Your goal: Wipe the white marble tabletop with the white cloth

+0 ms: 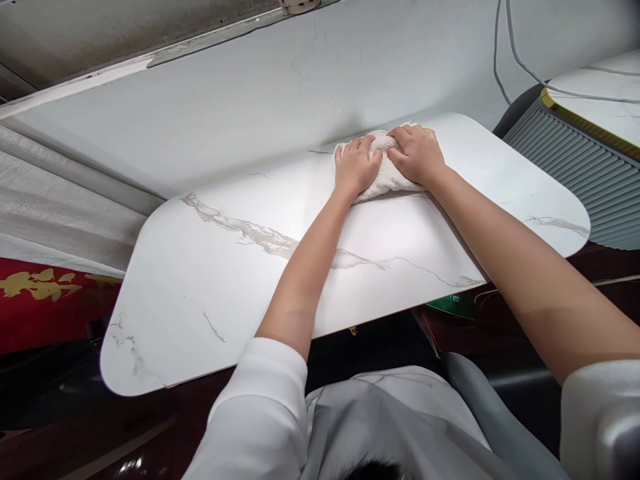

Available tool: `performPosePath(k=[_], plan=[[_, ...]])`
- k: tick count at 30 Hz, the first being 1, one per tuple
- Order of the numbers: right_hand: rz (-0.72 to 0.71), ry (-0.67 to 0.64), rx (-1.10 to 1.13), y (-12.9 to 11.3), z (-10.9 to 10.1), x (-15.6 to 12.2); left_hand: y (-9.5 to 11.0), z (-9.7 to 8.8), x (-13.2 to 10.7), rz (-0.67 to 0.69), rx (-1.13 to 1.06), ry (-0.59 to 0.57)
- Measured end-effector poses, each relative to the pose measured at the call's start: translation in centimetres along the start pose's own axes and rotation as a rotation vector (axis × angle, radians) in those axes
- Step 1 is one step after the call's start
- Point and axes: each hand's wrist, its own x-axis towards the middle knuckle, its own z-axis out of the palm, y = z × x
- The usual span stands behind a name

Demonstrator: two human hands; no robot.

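A folded white cloth (387, 177) lies on the white marble-patterned tabletop (210, 280), close to the wall side. Pressing on its left part is my left hand (356, 165), with the fingers curled over the fabric. My right hand (419, 152) grips the right part of the same cloth, its thumb near the left thumb. Both forearms reach forward across the table. The cloth's underside is hidden.
A pale wall (240, 113) runs along the table's far edge. White curtain fabric (60, 193) hangs at left above a red cloth with gold pattern (45, 293). At right stand a grey ribbed cabinet (580, 153) and loose cables (525, 63).
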Motion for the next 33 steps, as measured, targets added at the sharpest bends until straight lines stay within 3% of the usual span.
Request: performPosePath(k=[20,26,33], plan=[[-0.032,-0.039,0.01,1.2,1.4,4.9,-1.4,1.0,4.1,-0.05,0.041,0.031],[0.006,-0.155,-0.068,0.0,0.0,5.3,-1.7,1.1,5.0,-0.05,0.039,0.061],[-0.016,-0.182,-0.164,-0.3,-0.5,4.9,-1.3,1.2,5.1,-0.112,0.071,-0.018]])
